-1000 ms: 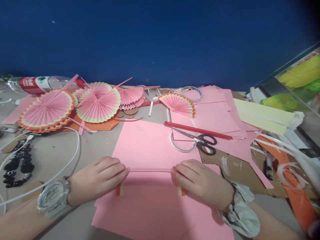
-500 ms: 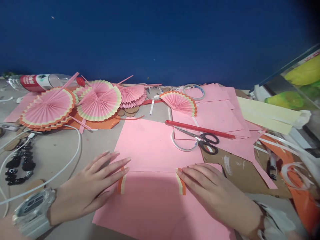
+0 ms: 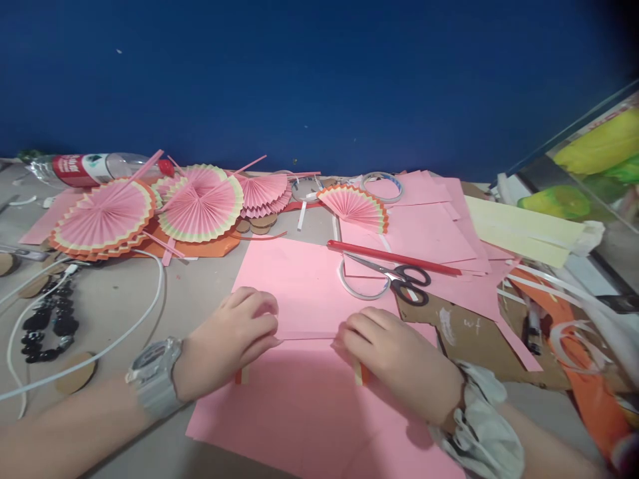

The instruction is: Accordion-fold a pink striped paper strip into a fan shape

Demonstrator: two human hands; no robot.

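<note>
A pink paper sheet lies in front of me, with orange and pale yellow strips along its left and right edges. At the left end of its far edge, my left hand pinches the paper with curled fingers. My right hand grips the same edge at the right end, fingertips pressed together. Between the hands, a narrow band along that edge stands slightly raised, like a fold. Larger pink sheets lie underneath and beyond. Both hands partly cover the coloured strips.
Scissors, a red stick and a tape roll lie beyond my right hand. Pleated paper fans, a bottle, a white cable and black beads are left. Cardboard lies right.
Both hands have moved inward and slightly away from me, from fingers lying flat over the strips to pinching the sheet's far edge. A narrow band there now lifts. The camera view shifted slightly.
</note>
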